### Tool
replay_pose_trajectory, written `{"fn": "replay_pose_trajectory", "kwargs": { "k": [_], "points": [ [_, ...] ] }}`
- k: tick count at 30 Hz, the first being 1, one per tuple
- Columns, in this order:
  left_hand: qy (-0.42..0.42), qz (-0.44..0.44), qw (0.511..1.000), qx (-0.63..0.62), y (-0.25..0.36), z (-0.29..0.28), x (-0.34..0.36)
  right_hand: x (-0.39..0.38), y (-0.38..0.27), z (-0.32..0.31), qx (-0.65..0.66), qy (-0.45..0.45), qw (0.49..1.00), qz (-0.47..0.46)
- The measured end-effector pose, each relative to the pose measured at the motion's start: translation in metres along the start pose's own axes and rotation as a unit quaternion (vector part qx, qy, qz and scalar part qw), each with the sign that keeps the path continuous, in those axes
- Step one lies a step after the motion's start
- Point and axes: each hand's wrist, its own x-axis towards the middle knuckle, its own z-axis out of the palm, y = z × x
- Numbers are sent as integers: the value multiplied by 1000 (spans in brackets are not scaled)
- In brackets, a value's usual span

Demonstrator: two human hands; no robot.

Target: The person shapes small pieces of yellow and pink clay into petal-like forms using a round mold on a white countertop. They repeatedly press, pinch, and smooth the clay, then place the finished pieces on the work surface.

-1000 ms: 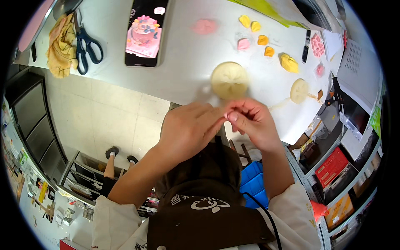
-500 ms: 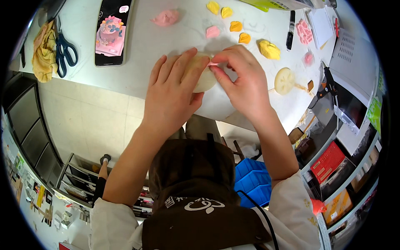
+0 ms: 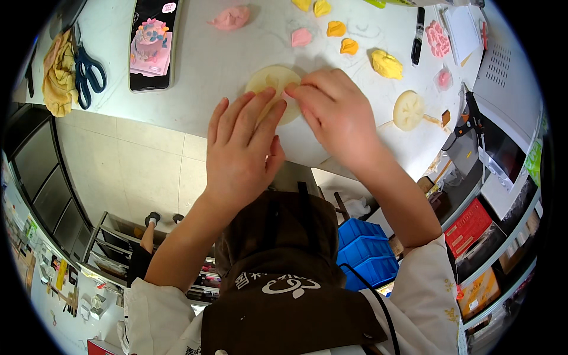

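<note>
The white tabletop (image 3: 195, 53) carries most of the things, and its near edge runs toward the person. Below that edge, to the right of the apron, blue bins (image 3: 367, 254) stand stacked.

The left hand (image 3: 239, 157) reaches in over the near edge, back up, its fingers apart and straightish, with the foremost tips over a round cream mould. The right hand (image 3: 343, 121) comes in from the right with its fingers bent and drawn together, tips over the right part of that mould; a thumb is mostly hidden, so I cannot tell whether they clamp on anything.

A phone (image 3: 151, 44) lies left of the hands, its screen showing a pink cake. Toward the left end of the near edge are dark-handled scissors (image 3: 89, 77), with a crumpled yellowish cloth (image 3: 59, 77) just beside them. A black tool with orange parts (image 3: 471, 115) is by the right edge.

The round cream mould (image 3: 274, 76) lies near the middle of the near edge, partly covered by both hands. A second mould (image 3: 408, 110) lies nearer the right corner. Farther in from the near edge are a black pen (image 3: 418, 41), a pink lump (image 3: 231, 18), a yellow lump (image 3: 387, 64), a small pink piece (image 3: 301, 37) and, smallest, two orange pieces (image 3: 349, 46).
</note>
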Motion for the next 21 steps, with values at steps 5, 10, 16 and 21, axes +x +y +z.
{"fn": "replay_pose_trajectory", "kwargs": {
  "k": [5, 10, 16, 21],
  "points": [
    [-8, 24, 1000, -6, 10, 1, -1, -16, -16, -11, -118, -49, 992, 1],
    [-49, 36, 998, 30, 20, 1, 1, -19, 0, -21, -97, -112, 989, 5],
    [-85, 94, 980, 153, 35, 0, 15, -29, 4, -20, 23, -47, 998, 31],
    [-105, 104, 973, 175, 32, -4, 27, -33, -23, -22, -28, -97, 992, 81]
  ]
}}
